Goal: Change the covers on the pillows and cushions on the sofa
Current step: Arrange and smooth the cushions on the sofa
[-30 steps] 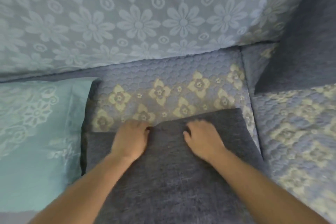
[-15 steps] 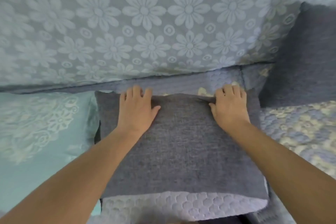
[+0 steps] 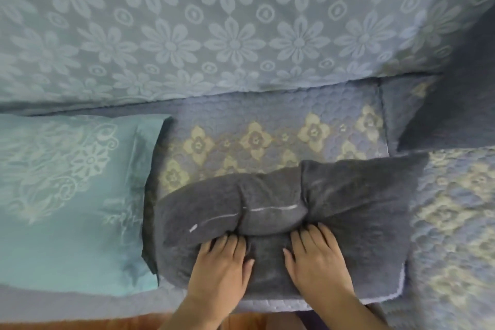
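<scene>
Both hands are now sitting nearer the front edge of the sofa than half a second ago, and the grey cover (image 3: 334, 195) is lying bunched and folded back, baring the flowered cushion (image 3: 267, 139). Left hand (image 3: 222, 265) and right hand (image 3: 318, 257) are pressing on the bunched cloth, fingers bent into a fold; whether they are gripping it I cannot tell. Judging from this, the cover is coming off, so the job is looking early. A teal pillow (image 3: 67, 195) is lying just beside.
</scene>
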The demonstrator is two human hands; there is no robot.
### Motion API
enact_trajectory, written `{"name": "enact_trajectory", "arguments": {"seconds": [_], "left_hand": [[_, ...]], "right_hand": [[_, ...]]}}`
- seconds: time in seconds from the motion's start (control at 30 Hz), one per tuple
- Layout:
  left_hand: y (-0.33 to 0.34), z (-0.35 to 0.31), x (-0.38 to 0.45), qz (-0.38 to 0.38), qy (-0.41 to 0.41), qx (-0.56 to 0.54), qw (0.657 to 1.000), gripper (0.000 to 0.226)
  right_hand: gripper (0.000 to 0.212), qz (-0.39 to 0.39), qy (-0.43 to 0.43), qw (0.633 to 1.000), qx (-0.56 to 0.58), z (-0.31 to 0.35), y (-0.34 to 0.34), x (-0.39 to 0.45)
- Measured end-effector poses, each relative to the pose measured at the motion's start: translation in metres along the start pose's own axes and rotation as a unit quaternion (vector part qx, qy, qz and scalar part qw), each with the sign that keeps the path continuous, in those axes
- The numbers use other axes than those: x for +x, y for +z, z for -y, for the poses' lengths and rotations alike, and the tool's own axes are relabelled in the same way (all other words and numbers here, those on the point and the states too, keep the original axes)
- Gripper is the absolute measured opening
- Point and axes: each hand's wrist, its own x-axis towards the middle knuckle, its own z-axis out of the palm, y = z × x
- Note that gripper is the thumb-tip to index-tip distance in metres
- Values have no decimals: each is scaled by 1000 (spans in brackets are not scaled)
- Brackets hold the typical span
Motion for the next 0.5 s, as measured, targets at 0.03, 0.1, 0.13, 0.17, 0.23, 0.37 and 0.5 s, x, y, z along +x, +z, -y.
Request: {"name": "enact_trajectory", "arguments": {"seconds": [0.03, 0.1, 0.13, 0.17, 0.23, 0.37, 0.5], "left_hand": [[-1, 0, -3, 25, 8, 0, 1000, 48], [-4, 6, 5, 52, 13, -2, 999, 53], [-7, 12, 16, 61, 13, -3, 998, 58], [-9, 16, 33, 73, 9, -7, 997, 64], [-15, 29, 78, 97, -2, -5, 995, 75], [-23, 47, 185, 111, -26, 28, 993, 81], [-37, 45, 233, 97, -59, 44, 993, 79]], "right_hand": [[48, 8, -2, 1000, -7, -1, -1, -6], [50, 47, 1, 999, -8, -3, -4, -4], [53, 65, 4, 998, -4, -6, -4, 5], [57, 79, 10, 997, 3, -9, -4, 20], [65, 94, 29, 995, 24, -18, -5, 61], [74, 93, 50, 994, 36, -54, 0, 146], [70, 75, 69, 994, 46, -70, -12, 188]]}}
